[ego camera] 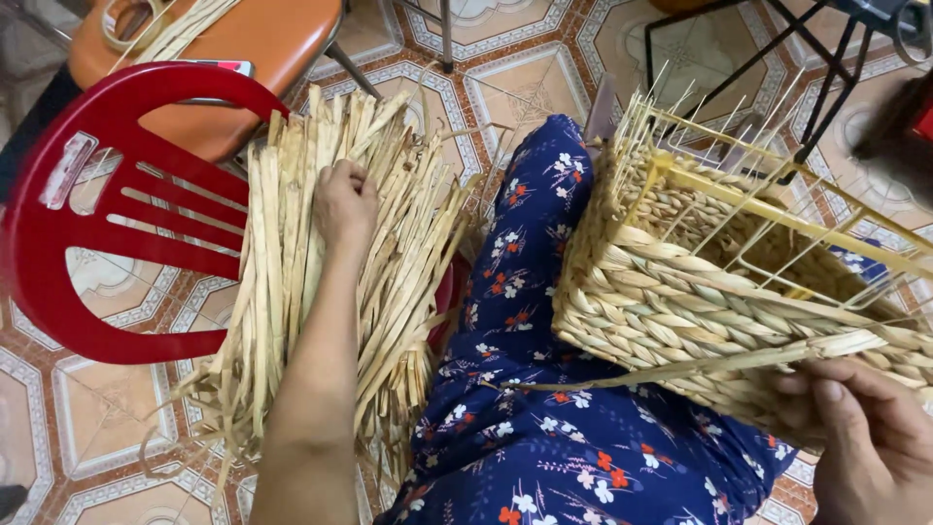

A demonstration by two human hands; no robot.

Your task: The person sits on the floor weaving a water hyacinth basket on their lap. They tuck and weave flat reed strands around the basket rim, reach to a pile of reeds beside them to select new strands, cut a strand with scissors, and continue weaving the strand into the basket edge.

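Red chair point(58, 243) and woven basket point(680, 301) flank the open lap.

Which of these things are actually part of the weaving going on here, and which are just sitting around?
In use:
- left hand, reaching into the straw bundle
- right hand, steadying the half-woven basket on the lap
- loose strand running from the basket

Lying about:
- red chair, under the bundle
- orange seat
- black metal stand
- tiled floor

Patterned tile floor point(107, 418)
A red plastic chair point(58, 243) stands on it, bearing a heap of pale dried straw strips point(398, 243).
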